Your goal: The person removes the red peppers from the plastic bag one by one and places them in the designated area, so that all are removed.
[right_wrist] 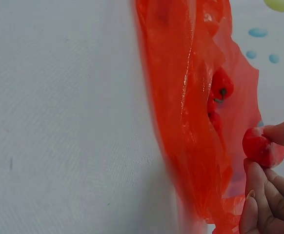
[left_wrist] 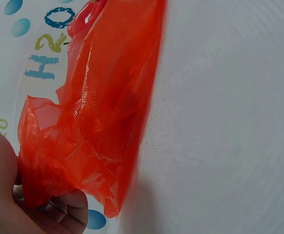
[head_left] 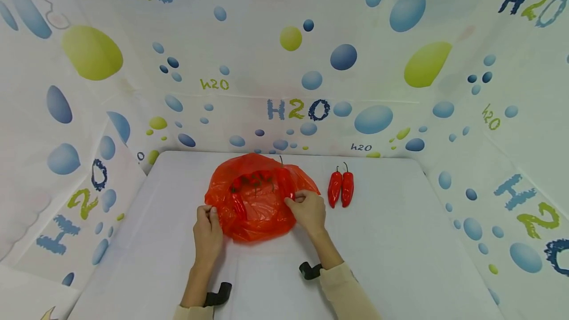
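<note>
An orange-red plastic bag lies on the white table with its mouth spread open. Several red peppers with green stems sit inside, one pepper along the left of the opening. My left hand pinches the bag's left edge between thumb and fingers; the left wrist view shows the crumpled film in its grip. At the opening's right side my right hand holds another red pepper by its lower end, stem pointing up and away. In the right wrist view, thumb and fingertips pinch that pepper.
Two more red peppers lie side by side on the table, right of the bag. The white tabletop meets a patterned backdrop at the back and sides. A dark strap-mounted piece sits at the left wrist.
</note>
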`<state>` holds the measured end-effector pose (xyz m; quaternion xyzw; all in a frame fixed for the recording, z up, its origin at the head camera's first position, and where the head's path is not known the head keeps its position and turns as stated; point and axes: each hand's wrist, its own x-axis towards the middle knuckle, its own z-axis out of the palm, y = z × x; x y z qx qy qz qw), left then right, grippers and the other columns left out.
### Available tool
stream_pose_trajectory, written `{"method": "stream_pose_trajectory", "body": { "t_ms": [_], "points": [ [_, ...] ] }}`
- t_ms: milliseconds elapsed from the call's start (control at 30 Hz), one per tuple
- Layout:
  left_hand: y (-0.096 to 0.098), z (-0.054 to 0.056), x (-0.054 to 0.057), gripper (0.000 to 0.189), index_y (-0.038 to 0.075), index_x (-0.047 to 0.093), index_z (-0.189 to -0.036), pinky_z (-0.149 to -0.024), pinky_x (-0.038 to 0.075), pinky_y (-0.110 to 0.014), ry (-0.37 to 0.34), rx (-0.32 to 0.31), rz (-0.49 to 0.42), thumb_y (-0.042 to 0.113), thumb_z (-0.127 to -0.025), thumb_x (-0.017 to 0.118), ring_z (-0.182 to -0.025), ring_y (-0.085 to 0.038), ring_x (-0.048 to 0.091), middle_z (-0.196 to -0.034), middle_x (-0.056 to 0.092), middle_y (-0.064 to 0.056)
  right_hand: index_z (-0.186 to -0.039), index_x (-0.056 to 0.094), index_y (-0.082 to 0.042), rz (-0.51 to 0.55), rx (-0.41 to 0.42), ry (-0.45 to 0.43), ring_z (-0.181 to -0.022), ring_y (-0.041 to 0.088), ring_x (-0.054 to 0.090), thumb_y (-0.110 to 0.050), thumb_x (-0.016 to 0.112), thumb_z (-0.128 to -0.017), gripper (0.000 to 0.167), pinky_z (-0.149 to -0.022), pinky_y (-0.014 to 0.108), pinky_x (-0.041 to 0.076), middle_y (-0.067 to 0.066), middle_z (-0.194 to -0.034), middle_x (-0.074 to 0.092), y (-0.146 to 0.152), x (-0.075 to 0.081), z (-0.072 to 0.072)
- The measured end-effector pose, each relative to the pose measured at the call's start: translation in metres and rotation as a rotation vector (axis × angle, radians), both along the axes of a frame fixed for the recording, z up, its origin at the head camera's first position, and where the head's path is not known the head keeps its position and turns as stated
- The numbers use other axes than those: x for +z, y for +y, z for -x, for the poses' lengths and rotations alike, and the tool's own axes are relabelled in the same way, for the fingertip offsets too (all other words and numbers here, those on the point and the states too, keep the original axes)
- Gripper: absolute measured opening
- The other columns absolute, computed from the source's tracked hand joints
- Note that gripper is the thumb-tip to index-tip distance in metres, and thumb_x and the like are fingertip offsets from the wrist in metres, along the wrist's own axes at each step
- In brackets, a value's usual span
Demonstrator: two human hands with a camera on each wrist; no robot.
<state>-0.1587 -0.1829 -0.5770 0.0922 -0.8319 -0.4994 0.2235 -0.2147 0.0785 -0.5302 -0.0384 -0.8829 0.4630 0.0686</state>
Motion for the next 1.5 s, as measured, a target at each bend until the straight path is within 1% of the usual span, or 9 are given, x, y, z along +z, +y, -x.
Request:
{"method": "stream_pose_trajectory", "body": {
  "t_ms": [233, 400, 567, 800, 1167, 1400, 1500],
  "points": [
    [0.001, 0.000, 0.000, 0.024, -0.003, 0.049, -0.120, -0.068, 0.039, -0.022, -0.015, -0.001, -0.004, 0.019, -0.114, 0.042, -0.080, -0.023, 0.050, -0.091, 0.056, -0.014, -0.107, 0.079, -0.004, 0.007, -0.007, -0.010, -0.070, 0.016, 0.067, -0.030, 0.083, -0.090, 0.032, -0.064, 0.032, 0.059, 0.003, -0.081, 0.073, 0.004, -0.003, 0.001],
    [0.001, 0.000, 0.001, 0.025, -0.002, 0.049, -0.121, -0.068, 0.040, -0.022, -0.016, -0.003, -0.007, 0.020, -0.114, 0.041, -0.081, -0.023, 0.050, -0.092, 0.056, -0.014, -0.106, 0.078, -0.003, 0.029, -0.012, -0.008, -0.068, 0.016, 0.066, -0.029, 0.083, -0.090, 0.031, -0.060, 0.031, 0.058, 0.003, -0.080, 0.072, 0.010, -0.003, 0.003],
    [0.001, 0.000, 0.000, 0.024, -0.003, 0.050, -0.120, -0.068, 0.040, -0.024, -0.011, 0.002, 0.001, 0.020, -0.114, 0.042, -0.079, -0.023, 0.050, -0.090, 0.056, -0.014, -0.107, 0.078, -0.003, 0.024, -0.036, -0.023, -0.068, 0.016, 0.068, -0.029, 0.083, -0.090, 0.032, -0.058, 0.030, 0.058, 0.005, -0.082, 0.073, 0.014, -0.003, 0.004],
    [0.001, 0.000, 0.000, 0.024, -0.003, 0.050, -0.120, -0.067, 0.040, -0.025, -0.012, 0.008, 0.008, 0.019, -0.114, 0.042, -0.078, -0.023, 0.050, -0.090, 0.056, -0.014, -0.108, 0.078, -0.005, 0.030, -0.062, -0.037, -0.069, 0.017, 0.068, -0.031, 0.082, -0.090, 0.032, -0.059, 0.031, 0.058, 0.005, -0.084, 0.074, 0.022, -0.004, 0.007],
    [0.000, 0.000, 0.000, 0.026, -0.003, 0.050, -0.121, -0.069, 0.040, -0.023, -0.019, 0.004, 0.005, 0.020, -0.114, 0.041, -0.080, -0.024, 0.052, -0.093, 0.058, -0.015, -0.105, 0.078, -0.002, 0.052, -0.100, -0.032, -0.069, 0.019, 0.068, -0.027, 0.082, -0.090, 0.029, -0.063, 0.033, 0.060, 0.007, -0.082, 0.073, 0.036, -0.003, 0.005],
    [0.000, -0.001, 0.001, 0.027, -0.003, 0.049, -0.122, -0.069, 0.040, -0.024, -0.026, 0.005, 0.007, 0.020, -0.114, 0.041, -0.080, -0.024, 0.052, -0.093, 0.057, -0.015, -0.107, 0.077, -0.001, 0.038, -0.109, -0.024, -0.068, 0.019, 0.069, -0.028, 0.081, -0.089, 0.032, -0.062, 0.034, 0.059, 0.008, -0.082, 0.075, 0.045, -0.004, 0.006],
    [0.000, -0.001, 0.001, 0.026, -0.004, 0.049, -0.122, -0.069, 0.041, -0.025, -0.024, 0.006, 0.006, 0.020, -0.114, 0.041, -0.080, -0.024, 0.052, -0.093, 0.057, -0.015, -0.105, 0.078, -0.001, 0.024, -0.119, -0.019, -0.067, 0.019, 0.069, -0.027, 0.081, -0.089, 0.031, -0.062, 0.034, 0.059, 0.008, -0.081, 0.075, 0.049, -0.006, 0.006]
  ]
}}
